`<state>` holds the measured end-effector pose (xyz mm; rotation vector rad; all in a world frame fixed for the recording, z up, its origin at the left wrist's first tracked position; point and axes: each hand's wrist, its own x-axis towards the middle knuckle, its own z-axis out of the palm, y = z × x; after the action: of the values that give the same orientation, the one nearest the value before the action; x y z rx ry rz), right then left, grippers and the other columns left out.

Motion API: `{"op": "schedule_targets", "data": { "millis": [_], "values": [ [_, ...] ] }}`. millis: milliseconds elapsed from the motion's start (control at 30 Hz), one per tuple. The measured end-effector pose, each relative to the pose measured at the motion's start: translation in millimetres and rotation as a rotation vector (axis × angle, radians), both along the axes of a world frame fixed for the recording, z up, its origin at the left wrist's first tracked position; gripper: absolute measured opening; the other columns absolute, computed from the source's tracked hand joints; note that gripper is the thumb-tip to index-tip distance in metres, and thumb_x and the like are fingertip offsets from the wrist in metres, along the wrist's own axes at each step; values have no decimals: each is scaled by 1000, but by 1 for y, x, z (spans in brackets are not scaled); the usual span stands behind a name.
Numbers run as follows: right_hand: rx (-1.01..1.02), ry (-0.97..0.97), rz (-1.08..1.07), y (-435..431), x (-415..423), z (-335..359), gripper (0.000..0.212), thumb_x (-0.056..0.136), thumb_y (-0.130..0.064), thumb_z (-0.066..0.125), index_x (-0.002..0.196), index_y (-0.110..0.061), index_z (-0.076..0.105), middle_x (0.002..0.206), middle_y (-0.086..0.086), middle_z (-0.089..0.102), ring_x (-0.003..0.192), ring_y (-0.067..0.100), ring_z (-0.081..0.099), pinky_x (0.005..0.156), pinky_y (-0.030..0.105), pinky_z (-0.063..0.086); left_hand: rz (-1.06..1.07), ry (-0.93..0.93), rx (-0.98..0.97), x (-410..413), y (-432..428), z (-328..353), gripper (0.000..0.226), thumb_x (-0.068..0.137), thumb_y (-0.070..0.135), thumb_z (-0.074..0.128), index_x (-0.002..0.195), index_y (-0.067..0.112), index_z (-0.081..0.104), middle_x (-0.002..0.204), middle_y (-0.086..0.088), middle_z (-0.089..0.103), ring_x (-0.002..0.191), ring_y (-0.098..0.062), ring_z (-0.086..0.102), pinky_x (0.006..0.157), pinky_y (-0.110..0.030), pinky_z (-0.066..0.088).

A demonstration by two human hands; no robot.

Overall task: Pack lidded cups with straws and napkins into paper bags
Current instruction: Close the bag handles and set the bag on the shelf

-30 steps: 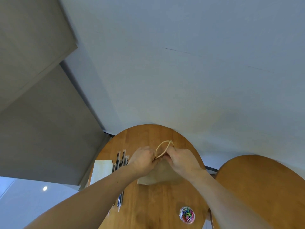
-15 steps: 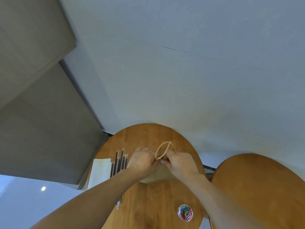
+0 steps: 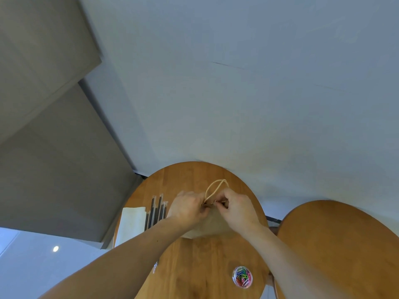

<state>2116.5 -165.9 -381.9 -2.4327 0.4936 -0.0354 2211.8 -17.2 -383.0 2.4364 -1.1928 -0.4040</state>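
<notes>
Both hands, left (image 3: 187, 207) and right (image 3: 235, 209), pinched together on paper bag (image 3: 207, 225) mouth below its handles (image 3: 216, 188) | step: closing the top | next: likely a clip from tub (image 3: 242, 276)

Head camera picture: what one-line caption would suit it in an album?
Both hands, left hand and right hand, pinch the top of a paper bag on a round wooden table.
</notes>
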Motion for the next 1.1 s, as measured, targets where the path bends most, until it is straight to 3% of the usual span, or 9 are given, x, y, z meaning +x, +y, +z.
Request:
{"op": "schedule_targets", "data": {
  "millis": [133, 200, 367, 533, 633, 733, 867, 1033, 1100],
  "values": [
    [-86, -50, 110, -3, -7, 1, 5, 93, -28, 63, 96, -29, 67, 84, -13, 70, 74, 6, 64, 65, 23, 52, -59, -78, -139, 1, 1, 1, 31, 90, 21, 65, 66, 30, 48, 58, 10, 50, 55, -13, 44, 68, -32, 41],
    [-135, -120, 177, -4, -12, 2, 5, 93, -26, 63, 95, -27, 67, 81, -11, 70, 71, 8, 64, 63, 30, 54, -108, -165, -143, 1, 3, 3, 44, 81, 19, 77, 61, 32, 40, 50, 9, 50, 47, -14, 46, 65, -34, 47],
    [-156, -195, 227, 0, -16, 2, 11, 93, -24, 65, 102, -21, 71, 86, -8, 72, 74, 11, 67, 64, 35, 55, -130, -249, -131, -2, 9, 0, 38, 65, 17, 91, 52, 27, 57, 46, 10, 52, 43, -9, 49, 64, -30, 53],
    [-206, -209, 247, 7, -12, 4, 11, 90, -15, 68, 100, -16, 73, 85, -4, 73, 73, 15, 68, 63, 36, 56, -150, -294, -108, -3, 12, -3, 31, 66, 16, 89, 54, 25, 61, 49, 11, 55, 47, -10, 51, 72, -29, 53],
    [-209, -182, 265, 7, -9, 6, 12, 93, -16, 65, 101, -14, 72, 88, -3, 73, 77, 16, 68, 66, 36, 56, -124, -255, -94, -3, 14, -8, 21, 78, 19, 80, 62, 24, 67, 57, 10, 61, 56, -11, 57, 79, -33, 51],
    [-218, -143, 297, 7, -6, 8, 17, 98, -19, 58, 109, -14, 70, 97, -2, 73, 85, 17, 69, 73, 37, 55, -103, -200, -83, 0, 17, -16, 17, 93, 26, 60, 81, 23, 71, 75, 8, 68, 74, -13, 60, 94, -31, 38],
    [-259, -77, 355, 4, -4, 10, 26, 103, -23, 47, 117, -13, 66, 105, 2, 71, 92, 24, 67, 76, 42, 54, -103, -153, -76, 2, 16, -16, 21, 97, 29, 52, 86, 24, 69, 80, 9, 67, 79, -12, 57, 95, -28, 32],
    [-376, -126, 423, -2, -2, 13, 17, 98, -13, 54, 100, -6, 69, 81, 7, 70, 67, 27, 66, 56, 44, 54, -119, -114, -80, 7, 14, -17, 20, 98, 29, 51, 90, 25, 70, 80, 10, 65, 81, -10, 54, 93, -26, 31],
    [-388, -93, 445, -4, -1, 12, 20, 101, -16, 50, 102, -7, 68, 83, 7, 70, 69, 27, 65, 58, 44, 54, -121, -91, -97, 9, 13, -18, 20, 98, 29, 51, 91, 24, 70, 81, 10, 66, 82, -10, 55, 91, -26, 30]
  ]
}}
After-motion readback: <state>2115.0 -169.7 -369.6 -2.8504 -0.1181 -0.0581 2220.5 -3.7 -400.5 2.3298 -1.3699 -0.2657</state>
